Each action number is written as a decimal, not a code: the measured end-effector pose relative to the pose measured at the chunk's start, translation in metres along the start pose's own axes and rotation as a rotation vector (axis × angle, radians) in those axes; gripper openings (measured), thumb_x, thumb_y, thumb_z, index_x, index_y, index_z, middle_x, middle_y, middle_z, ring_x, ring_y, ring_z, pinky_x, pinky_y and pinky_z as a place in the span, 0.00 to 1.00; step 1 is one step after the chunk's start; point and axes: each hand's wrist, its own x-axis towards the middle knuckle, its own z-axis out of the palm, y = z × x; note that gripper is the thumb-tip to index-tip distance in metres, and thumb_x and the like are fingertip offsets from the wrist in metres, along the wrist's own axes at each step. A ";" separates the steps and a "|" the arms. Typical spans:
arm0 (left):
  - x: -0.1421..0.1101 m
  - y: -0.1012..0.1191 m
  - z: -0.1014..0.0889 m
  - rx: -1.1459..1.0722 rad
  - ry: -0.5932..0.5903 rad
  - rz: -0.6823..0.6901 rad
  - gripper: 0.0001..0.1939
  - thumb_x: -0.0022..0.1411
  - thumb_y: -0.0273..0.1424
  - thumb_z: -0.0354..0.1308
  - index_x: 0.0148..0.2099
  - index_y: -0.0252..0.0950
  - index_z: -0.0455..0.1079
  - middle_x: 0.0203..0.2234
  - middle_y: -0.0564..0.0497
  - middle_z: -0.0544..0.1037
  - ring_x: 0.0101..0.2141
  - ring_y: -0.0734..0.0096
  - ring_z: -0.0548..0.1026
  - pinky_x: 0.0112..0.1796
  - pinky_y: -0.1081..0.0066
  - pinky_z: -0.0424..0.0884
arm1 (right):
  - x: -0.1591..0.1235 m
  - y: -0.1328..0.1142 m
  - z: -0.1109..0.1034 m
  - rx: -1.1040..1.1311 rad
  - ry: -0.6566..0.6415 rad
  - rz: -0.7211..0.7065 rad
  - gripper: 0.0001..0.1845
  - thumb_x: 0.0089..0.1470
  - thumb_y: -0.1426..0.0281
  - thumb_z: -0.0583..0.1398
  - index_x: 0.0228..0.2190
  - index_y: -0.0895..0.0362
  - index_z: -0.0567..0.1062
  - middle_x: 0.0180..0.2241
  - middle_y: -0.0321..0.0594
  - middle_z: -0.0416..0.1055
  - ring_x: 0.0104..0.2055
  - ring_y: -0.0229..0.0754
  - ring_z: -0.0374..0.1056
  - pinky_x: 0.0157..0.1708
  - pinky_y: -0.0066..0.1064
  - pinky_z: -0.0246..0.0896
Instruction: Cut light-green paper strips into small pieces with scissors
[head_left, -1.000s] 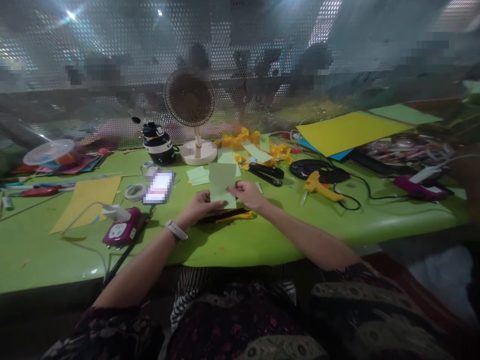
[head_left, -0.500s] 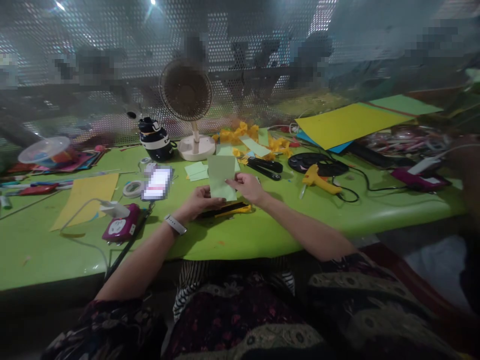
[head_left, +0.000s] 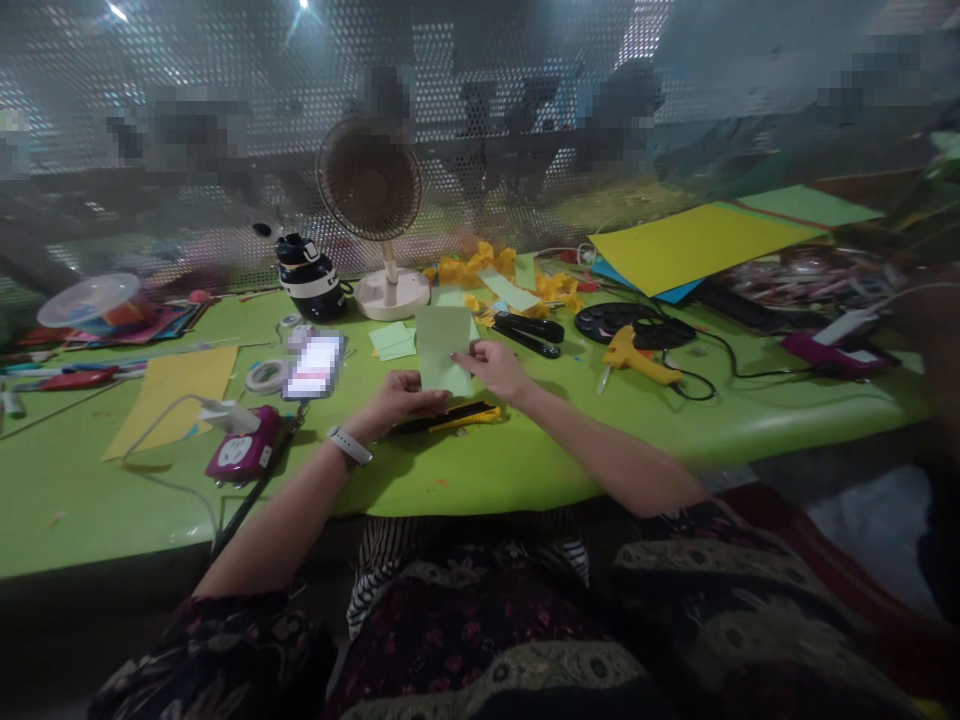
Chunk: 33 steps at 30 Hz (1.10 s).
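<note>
A pale green piece of paper (head_left: 444,345) is held tilted up above the table between both hands. My left hand (head_left: 401,402) pinches its lower left edge, thumb in front. My right hand (head_left: 495,370) grips the right edge with closed fingers. Just below the paper lies a yellow and black box cutter (head_left: 469,418), partly hidden by my left hand. Small green paper pieces (head_left: 392,341) rest to the left, and a black stapler (head_left: 529,333) lies beyond my right hand. Crumpled yellow paper (head_left: 480,268) and cut green strips are behind.
A fan (head_left: 390,295), a dark bottle (head_left: 309,285) and a phone (head_left: 313,366) stand or lie left of centre. Nearer is a purple power adapter (head_left: 244,447). On the right are a yellow glue gun (head_left: 639,360), a black palette (head_left: 592,325) and large yellow sheets (head_left: 697,250).
The hands keep their hold on the green paper, which has shifted only slightly. The whole view has moved a little, so the table sits slightly higher in the picture.
</note>
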 end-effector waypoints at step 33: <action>-0.002 0.010 -0.019 -0.042 0.087 0.121 0.21 0.48 0.36 0.77 0.39 0.30 0.75 0.32 0.43 0.85 0.33 0.67 0.84 0.39 0.70 0.80 | -0.001 -0.016 -0.023 0.222 -0.301 0.204 0.07 0.52 0.77 0.69 0.25 0.62 0.78 0.22 0.40 0.78 0.22 0.34 0.73 0.27 0.26 0.72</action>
